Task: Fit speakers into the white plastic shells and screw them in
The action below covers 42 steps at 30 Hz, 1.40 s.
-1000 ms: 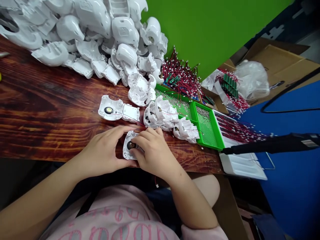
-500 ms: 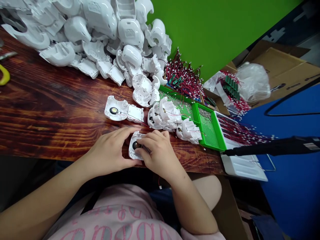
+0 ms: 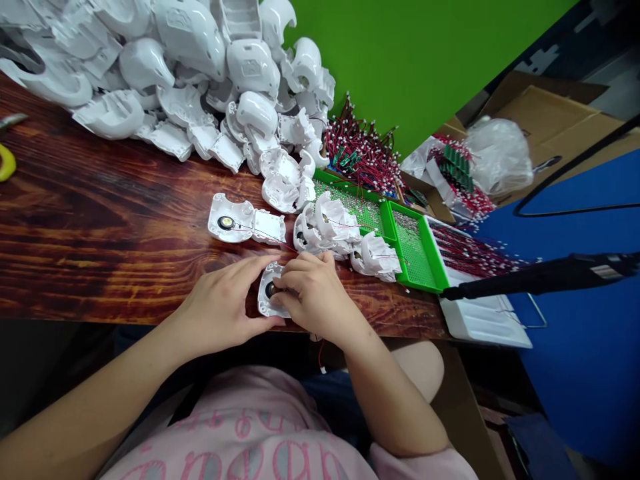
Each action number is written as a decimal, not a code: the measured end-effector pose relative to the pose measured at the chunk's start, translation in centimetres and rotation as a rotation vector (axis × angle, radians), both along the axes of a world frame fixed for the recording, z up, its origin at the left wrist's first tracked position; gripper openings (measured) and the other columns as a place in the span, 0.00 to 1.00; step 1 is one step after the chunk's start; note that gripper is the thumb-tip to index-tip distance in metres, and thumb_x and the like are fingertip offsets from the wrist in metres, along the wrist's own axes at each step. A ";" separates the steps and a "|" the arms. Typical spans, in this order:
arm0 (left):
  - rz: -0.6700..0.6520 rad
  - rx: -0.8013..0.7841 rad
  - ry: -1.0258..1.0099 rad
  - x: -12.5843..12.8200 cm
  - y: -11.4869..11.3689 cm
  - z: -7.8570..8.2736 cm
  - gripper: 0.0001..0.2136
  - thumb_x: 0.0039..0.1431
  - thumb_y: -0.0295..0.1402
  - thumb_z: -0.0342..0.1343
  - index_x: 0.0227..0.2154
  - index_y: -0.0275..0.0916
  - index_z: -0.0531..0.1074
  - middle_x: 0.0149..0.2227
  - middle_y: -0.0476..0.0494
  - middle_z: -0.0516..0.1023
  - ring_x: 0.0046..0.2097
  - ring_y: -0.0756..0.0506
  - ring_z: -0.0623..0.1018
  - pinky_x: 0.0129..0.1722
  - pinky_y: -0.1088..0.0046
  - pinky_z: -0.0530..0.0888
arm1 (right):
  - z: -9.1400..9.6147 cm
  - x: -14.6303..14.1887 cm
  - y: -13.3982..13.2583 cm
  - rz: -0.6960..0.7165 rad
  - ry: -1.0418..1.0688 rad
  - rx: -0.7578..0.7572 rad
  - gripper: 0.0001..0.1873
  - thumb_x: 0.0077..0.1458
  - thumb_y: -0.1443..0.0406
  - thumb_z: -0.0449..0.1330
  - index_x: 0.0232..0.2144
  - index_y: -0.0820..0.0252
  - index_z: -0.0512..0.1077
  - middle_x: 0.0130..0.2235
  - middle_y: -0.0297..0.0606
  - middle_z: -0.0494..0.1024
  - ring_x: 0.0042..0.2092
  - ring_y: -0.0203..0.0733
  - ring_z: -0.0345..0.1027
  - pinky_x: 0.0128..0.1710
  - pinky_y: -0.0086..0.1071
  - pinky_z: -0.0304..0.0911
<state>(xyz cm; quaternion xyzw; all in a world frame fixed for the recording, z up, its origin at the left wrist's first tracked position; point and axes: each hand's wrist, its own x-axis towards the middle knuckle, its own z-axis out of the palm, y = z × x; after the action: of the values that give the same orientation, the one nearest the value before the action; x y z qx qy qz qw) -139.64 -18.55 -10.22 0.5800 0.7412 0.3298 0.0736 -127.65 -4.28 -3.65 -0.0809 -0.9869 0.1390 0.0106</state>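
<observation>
A white plastic shell half (image 3: 268,307) lies at the table's front edge, its hollow side up. My left hand (image 3: 220,307) grips it from the left, fingers at its far edge and thumb along the near edge. Inside the shell sits a small round black speaker (image 3: 269,289), partly covered by my right fingertips. My right hand (image 3: 317,297) is closed over the shell's right part, thumb and fingers pinched at the speaker. Below that hand a thin red wire with a white connector (image 3: 323,369) hangs past the table edge. Just beyond lies another shell with a speaker (image 3: 226,223).
A heap of white shells (image 3: 190,40) covers the back left. Stacked shells with wires (image 3: 327,223) lie ahead, beside green trays (image 3: 420,257) of small metal parts. Bundled red wires (image 3: 363,143) stand behind. A black electric screwdriver (image 3: 540,275) reaches in from the right over a white tray (image 3: 485,320).
The view has shifted slightly. My right fingers have curled in tighter at the speaker, and the dark wire beside them is now hidden. My left hand keeps its hold on the shell.
</observation>
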 end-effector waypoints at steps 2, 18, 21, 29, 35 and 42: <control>-0.010 0.011 0.016 -0.1 0.0 -0.1 0.38 0.53 0.53 0.62 0.63 0.44 0.58 0.62 0.46 0.69 0.59 0.41 0.73 0.57 0.63 0.74 | 0.1 -0.3 0.1 0.006 -0.012 0.012 0.06 0.56 0.67 0.64 0.26 0.61 0.78 0.35 0.35 0.81 0.42 0.41 0.65 0.43 0.41 0.44; -0.012 -0.032 -0.026 -0.2 0.0 0.1 0.38 0.52 0.52 0.62 0.64 0.46 0.58 0.62 0.47 0.69 0.59 0.40 0.74 0.55 0.61 0.74 | -1.2 1.0 0.2 -0.110 0.111 -0.102 0.01 0.54 0.64 0.68 0.31 0.55 0.80 0.36 0.32 0.82 0.43 0.41 0.67 0.43 0.42 0.42; -0.014 -0.030 -0.026 -0.3 -0.1 -0.1 0.38 0.53 0.53 0.62 0.63 0.46 0.58 0.62 0.49 0.69 0.58 0.41 0.74 0.54 0.60 0.75 | -1.4 1.1 0.1 -0.120 0.125 -0.070 0.02 0.55 0.64 0.67 0.30 0.56 0.80 0.36 0.32 0.82 0.43 0.41 0.67 0.42 0.42 0.42; -0.027 -0.016 -0.040 -0.4 0.1 -0.1 0.37 0.52 0.52 0.62 0.62 0.46 0.59 0.61 0.48 0.70 0.57 0.41 0.75 0.56 0.64 0.74 | -1.3 0.9 -0.4 -0.154 0.122 -0.047 0.03 0.54 0.65 0.66 0.28 0.57 0.78 0.36 0.33 0.82 0.43 0.41 0.66 0.42 0.42 0.42; -0.017 0.010 -0.036 -0.4 0.2 0.0 0.35 0.54 0.51 0.61 0.62 0.43 0.61 0.60 0.46 0.71 0.55 0.41 0.76 0.56 0.64 0.74 | -1.5 0.8 -0.6 -0.154 0.128 -0.024 0.05 0.54 0.65 0.66 0.27 0.59 0.77 0.36 0.32 0.82 0.43 0.40 0.65 0.41 0.41 0.42; -0.004 0.056 0.017 -0.2 0.2 -0.2 0.34 0.54 0.48 0.61 0.62 0.43 0.61 0.60 0.47 0.71 0.57 0.41 0.75 0.54 0.65 0.75 | -1.2 0.3 -0.9 -0.162 0.079 0.001 0.05 0.55 0.67 0.63 0.27 0.60 0.77 0.36 0.31 0.81 0.44 0.39 0.64 0.40 0.40 0.40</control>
<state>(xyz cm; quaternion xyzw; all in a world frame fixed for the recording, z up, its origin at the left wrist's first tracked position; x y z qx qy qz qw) -139.87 -18.34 -10.45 0.5860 0.7313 0.3452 0.0517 -127.32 -5.16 -4.88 -0.1548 -0.9761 0.1404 0.0606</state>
